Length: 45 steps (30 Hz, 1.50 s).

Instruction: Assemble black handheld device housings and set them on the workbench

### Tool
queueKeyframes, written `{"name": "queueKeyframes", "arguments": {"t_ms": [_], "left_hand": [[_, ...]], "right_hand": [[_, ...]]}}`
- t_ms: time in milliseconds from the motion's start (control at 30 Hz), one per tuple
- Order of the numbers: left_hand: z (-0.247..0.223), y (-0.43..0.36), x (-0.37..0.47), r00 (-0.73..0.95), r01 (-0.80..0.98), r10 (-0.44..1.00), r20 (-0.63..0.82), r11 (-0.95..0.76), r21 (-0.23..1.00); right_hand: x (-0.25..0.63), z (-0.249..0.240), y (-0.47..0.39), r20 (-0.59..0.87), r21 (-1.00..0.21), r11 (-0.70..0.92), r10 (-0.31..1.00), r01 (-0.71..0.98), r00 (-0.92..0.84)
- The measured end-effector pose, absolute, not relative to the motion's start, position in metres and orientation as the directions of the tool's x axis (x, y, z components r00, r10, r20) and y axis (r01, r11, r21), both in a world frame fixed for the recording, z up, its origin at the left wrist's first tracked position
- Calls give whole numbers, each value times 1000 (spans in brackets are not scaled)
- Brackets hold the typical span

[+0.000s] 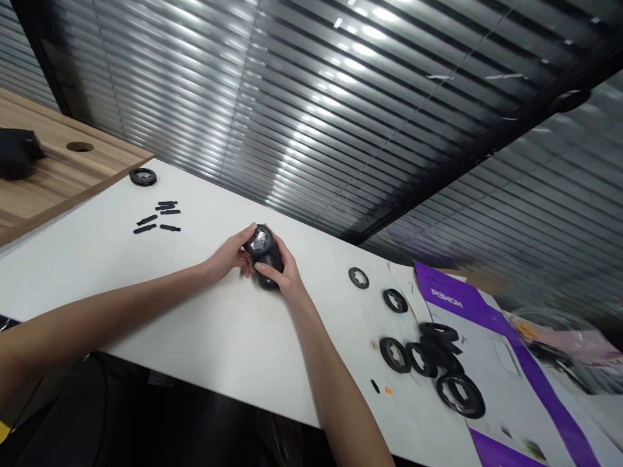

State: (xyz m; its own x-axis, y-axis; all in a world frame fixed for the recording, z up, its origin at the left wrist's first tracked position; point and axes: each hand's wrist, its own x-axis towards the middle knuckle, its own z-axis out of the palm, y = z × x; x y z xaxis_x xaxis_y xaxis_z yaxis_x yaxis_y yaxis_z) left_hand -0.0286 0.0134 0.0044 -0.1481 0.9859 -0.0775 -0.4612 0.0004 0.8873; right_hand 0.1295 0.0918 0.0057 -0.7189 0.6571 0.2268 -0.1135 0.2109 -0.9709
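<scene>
A black fabric shaver (270,264) with a round, perforated metal head is held above the white table, its head pointing away from me. My right hand (289,272) wraps round its body from the right, the thumb lying across the front. From the left, my left hand (230,255) grips the shaver by its head, with the thumb on the rim and the other fingers curled below, partly hidden. Several small black strips (168,211) lie on the table to the left. Beyond them is a black ring (143,176).
Several black rings (395,355) with notched openings lie at the right, some on a purple and white printed sheet (491,337). Near them are a small black piece (375,386) and an orange bit (388,390). A wooden board (97,159) borders the table at left; metal blinds stand behind.
</scene>
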Motion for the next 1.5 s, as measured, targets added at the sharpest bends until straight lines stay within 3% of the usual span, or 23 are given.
{"name": "queueKeyframes", "arguments": {"t_ms": [267,500,667,833,1033,1333,1500], "left_hand": [[5,9,-27,-242,-394,970,-36,-64,917],[2,6,-25,-313,-443,948,57,-199,874],[-5,-2,-16,-96,-170,958,271,-284,944],[-9,-11,-9,116,128,953,281,-295,947],[-22,-12,-7,217,267,917,336,-387,883],[-15,-12,-7,179,226,897,403,-436,871],[-4,-13,-9,115,36,966,230,-235,971]], "right_hand": [[125,-2,93,235,-971,211,715,-117,-658],[118,-3,98,140,-974,51,899,-219,-416],[113,-5,100,38,-920,-70,964,-387,-264],[115,2,92,46,-916,-8,991,-402,-124],[116,7,84,109,-918,104,994,-382,9],[122,11,91,8,-920,27,999,-390,51],[123,5,102,-78,-920,-76,997,-385,-11]]}}
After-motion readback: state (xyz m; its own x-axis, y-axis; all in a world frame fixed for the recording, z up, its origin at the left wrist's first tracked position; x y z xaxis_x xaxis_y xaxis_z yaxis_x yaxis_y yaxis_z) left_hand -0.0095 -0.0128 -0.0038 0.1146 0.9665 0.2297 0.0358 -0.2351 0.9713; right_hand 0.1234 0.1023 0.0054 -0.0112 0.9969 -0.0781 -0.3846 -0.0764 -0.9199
